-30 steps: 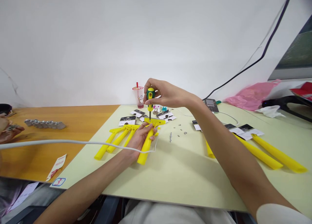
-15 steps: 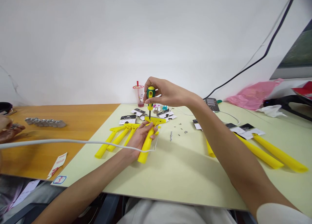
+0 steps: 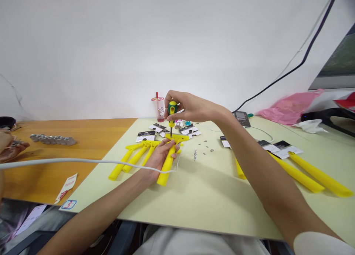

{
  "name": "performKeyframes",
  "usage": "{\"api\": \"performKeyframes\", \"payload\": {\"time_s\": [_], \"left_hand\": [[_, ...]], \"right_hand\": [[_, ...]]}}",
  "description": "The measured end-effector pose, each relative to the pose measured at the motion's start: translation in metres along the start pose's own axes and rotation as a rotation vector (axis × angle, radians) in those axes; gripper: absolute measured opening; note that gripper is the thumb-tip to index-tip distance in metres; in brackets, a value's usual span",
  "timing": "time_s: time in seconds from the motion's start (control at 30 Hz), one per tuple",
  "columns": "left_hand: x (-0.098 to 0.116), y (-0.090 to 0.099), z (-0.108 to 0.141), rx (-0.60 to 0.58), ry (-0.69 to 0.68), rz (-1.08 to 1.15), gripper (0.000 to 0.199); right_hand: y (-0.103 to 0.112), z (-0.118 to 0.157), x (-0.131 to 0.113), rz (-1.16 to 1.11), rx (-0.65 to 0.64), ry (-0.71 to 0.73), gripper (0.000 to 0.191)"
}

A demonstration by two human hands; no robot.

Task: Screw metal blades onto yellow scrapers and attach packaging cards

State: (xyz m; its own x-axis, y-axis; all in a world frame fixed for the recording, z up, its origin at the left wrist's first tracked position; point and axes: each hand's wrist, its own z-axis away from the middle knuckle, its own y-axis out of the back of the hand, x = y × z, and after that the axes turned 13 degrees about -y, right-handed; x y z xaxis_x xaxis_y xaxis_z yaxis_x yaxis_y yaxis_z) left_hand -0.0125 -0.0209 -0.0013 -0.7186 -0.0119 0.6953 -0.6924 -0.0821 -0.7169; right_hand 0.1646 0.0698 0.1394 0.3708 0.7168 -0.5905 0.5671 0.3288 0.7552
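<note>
My left hand (image 3: 161,155) is wrapped round a yellow scraper-like tool (image 3: 166,167), its wide head pointing away from me. Above it, my right hand (image 3: 184,106) grips a green and yellow screwdriver (image 3: 172,108), held upright with its tip down at the tool's head. More yellow tools (image 3: 134,158) lie just left of my left hand. Small screws (image 3: 195,155) are scattered on the pale table right of the held tool. Black and white cards (image 3: 146,136) lie behind it.
A cup with a red straw (image 3: 160,110) stands by the wall. More yellow tools (image 3: 318,173) lie at the right, near a pink bag (image 3: 290,106). A white cable (image 3: 83,160) crosses in front. Another person's hand (image 3: 15,150) is at far left, near metal parts (image 3: 52,139).
My right hand and the screwdriver have moved slightly down, toward the head of the held tool. My left hand keeps its hold with almost no movement.
</note>
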Motion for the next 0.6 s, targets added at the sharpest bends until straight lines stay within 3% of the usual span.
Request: {"api": "performKeyframes", "payload": {"time_s": [0.37,0.5,0.6], "left_hand": [[-0.0018,-0.0005,-0.0009,0.019,0.010,-0.024,0.023],[-0.0031,0.0045,-0.0034,0.013,-0.004,-0.008,0.026],[-0.0049,0.0068,-0.0051,0.008,-0.005,-0.011,0.031]], "right_hand": [[-0.0092,-0.0028,-0.0064,0.223,0.029,0.039,0.007],[-0.0068,0.0009,-0.0063,0.179,0.003,0.016,0.026],[-0.0045,0.0001,-0.0060,0.179,-0.017,0.040,0.020]]}}
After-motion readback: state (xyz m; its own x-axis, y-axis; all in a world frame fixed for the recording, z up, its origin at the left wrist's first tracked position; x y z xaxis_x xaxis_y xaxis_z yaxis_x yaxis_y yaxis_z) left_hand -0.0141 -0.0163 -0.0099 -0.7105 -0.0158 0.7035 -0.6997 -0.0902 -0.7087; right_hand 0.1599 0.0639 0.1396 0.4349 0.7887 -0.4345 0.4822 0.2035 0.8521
